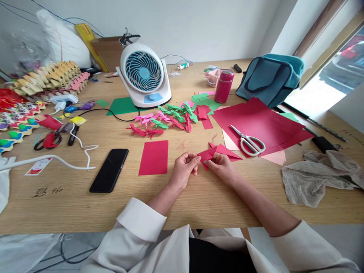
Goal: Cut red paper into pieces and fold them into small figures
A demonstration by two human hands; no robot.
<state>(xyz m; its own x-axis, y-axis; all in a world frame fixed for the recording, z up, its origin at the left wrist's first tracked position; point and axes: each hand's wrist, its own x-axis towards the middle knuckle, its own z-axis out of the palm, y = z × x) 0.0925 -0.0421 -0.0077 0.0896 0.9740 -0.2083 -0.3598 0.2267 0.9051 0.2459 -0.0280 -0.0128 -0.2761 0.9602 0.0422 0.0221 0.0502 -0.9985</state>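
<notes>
Both hands meet over the table, right of a flat red paper rectangle (153, 158). Between them is a folded red paper (207, 153) with pointed ends. My left hand (185, 169) pinches its left end between thumb and fingers. My right hand (221, 165) grips its lower right part, and a red point sticks out to the right beyond the fingers. Farther back lies a group of small folded figures in red, pink and green (172, 115). White-handled scissors (252, 145) rest on large red sheets (277, 129) to the right.
A black phone (109, 171) lies at the left. Behind stand a white and blue fan (144, 74) and a red flask (224, 86). A teal bag (265, 80) and a crumpled grey cloth (308, 176) are at the right. Black-handled scissors (49, 141) and cables lie far left.
</notes>
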